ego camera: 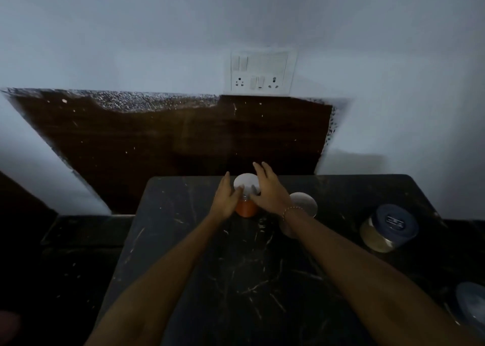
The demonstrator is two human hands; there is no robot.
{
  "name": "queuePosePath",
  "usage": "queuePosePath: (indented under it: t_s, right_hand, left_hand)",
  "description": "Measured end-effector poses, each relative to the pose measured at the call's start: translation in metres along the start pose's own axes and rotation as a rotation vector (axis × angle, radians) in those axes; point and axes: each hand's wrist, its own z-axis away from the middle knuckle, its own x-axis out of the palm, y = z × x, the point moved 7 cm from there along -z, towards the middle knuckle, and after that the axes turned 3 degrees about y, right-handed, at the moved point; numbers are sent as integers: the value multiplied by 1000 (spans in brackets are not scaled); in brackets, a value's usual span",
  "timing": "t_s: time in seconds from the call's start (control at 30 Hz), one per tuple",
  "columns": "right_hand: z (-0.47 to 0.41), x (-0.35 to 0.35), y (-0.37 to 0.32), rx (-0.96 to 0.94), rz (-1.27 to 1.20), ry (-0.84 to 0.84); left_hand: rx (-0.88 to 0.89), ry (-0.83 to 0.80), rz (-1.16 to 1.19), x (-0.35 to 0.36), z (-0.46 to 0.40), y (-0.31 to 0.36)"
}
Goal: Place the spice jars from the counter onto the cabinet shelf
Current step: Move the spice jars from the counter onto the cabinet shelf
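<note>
where both hands flank it, the orange jar (246,207) hides.

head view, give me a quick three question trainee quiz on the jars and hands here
1. True or false: both hands are at the clear jar of orange powder with a flat white lid.
2. Which lid colour has the jar of tan powder at the right of the black marble counter? A red, B dark blue, C green.
3. Fill in: the silver-lidded jar stands partly behind the ____ forearm.

Key: 1 true; 2 B; 3 right.
</note>
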Motion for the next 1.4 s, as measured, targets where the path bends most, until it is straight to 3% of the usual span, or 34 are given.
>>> queuePosePath:
  t_s: [0.1,0.23,0.4,0.53,0.63,0.7,0.77,0.87,0.93,1.03,1.1,1.27,1.4]
  right_hand:
    - [-7,26,8,78,-37,-123]
    - [-11,41,12,112,-27,-134]
    - [-15,11,9,119,-92,-64]
    - [-12,-29,0,113,-210,-14]
    - [-9,-61,-9,129,-310,1]
    - [-4,-79,-20,109,-330,19]
    - [1,-97,-34,79,-327,42]
    - [8,-117,-49,53,-314,90]
    - [16,-131,-56,4,-288,159]
    - [36,-148,-56,-12,-529,221]
    - [51,-150,-49,76,-818,182]
    - [71,-136,-54,112,-1108,75]
    - [80,-148,-69,102,-1222,178]
  left_hand:
    - [-100,-100,235,16,-1,-13]
    - [-119,-114,343,21,1,-13]
    - [-41,-263,210,12,12,2]
    - [48,-225,232,-11,13,27]
    - [203,-220,3,-12,19,56]
    - [297,-169,-105,-8,29,75]
    - [348,-17,-109,-8,40,92]
    - [314,242,6,-18,56,115]
    - [316,307,132,-22,64,126]
    - [382,223,303,-30,73,145]
    - [391,87,386,-34,76,156]
    - [352,-223,649,-29,89,188]
    - [362,-231,694,-28,95,206]
